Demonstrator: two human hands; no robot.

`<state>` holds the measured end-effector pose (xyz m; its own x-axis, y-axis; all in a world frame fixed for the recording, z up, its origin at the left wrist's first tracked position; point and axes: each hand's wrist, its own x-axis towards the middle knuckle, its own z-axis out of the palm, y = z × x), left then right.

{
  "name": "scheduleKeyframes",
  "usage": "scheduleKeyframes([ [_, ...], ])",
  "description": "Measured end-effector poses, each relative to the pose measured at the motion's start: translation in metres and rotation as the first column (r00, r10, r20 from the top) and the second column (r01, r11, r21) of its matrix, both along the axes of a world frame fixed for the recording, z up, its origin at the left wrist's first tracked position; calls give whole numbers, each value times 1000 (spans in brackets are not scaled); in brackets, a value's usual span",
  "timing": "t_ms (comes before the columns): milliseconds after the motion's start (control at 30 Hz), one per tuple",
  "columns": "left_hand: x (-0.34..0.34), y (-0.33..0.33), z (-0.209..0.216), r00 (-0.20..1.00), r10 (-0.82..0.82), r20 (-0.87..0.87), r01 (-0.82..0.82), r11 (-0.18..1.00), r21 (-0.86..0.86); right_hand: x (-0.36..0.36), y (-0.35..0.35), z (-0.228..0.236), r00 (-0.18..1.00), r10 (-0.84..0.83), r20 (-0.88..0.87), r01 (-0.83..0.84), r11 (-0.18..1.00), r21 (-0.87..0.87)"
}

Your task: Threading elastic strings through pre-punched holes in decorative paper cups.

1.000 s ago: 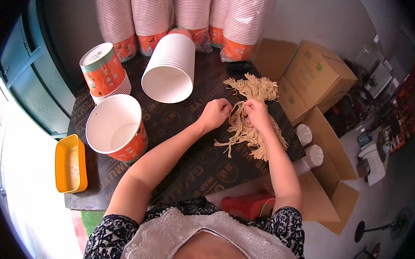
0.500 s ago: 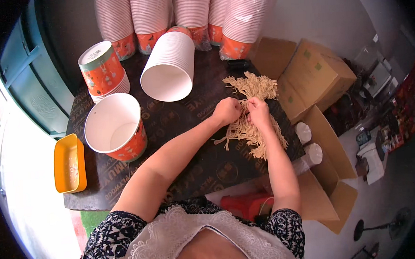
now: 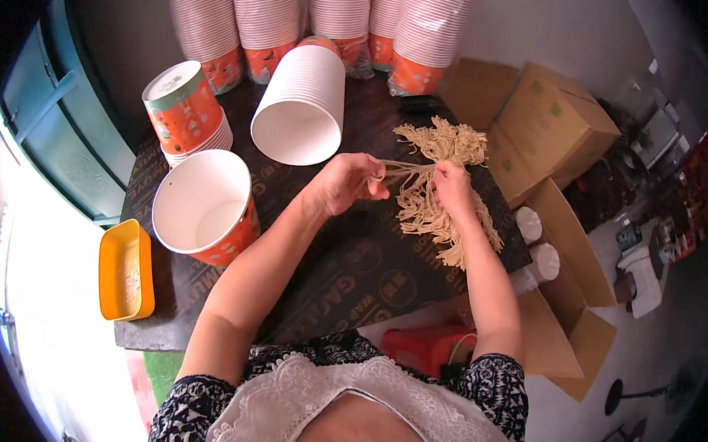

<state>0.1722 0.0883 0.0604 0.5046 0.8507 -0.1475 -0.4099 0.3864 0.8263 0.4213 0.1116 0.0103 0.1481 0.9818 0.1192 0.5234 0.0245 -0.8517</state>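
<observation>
1. Cord bundle [image 3: 428, 219] is laid on the tabletop's [image 3: 332, 254] right, long axis running near to far.
2. Strands [image 3: 407, 169] are gripped by the curled left hand [image 3: 350, 183], the bundle pinched by the right hand [image 3: 453, 187].
3. Tabletop is printed with brown lettering [image 3: 345, 288].

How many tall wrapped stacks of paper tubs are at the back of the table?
5, side by side: the far-left stack, second stack, middle stack, partly covered fourth stack, and far-right stack. More may be hidden behind them.
</observation>
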Motion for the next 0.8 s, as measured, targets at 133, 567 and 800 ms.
scheduleKeyframes([
  [133,-21,-8,-3,986,49,161,-44,999,-32,-6,0,0,999,21,-31,-20,1000,19],
  [567,-31,-20,-31,967,194,165,-209,975,75,-4,4,-5,1000,-5,15,4,999,51],
  [800,-32,-32,-15,933,195,303,-210,978,17,1,3,-5,999,-32,22,32,999,-6],
])
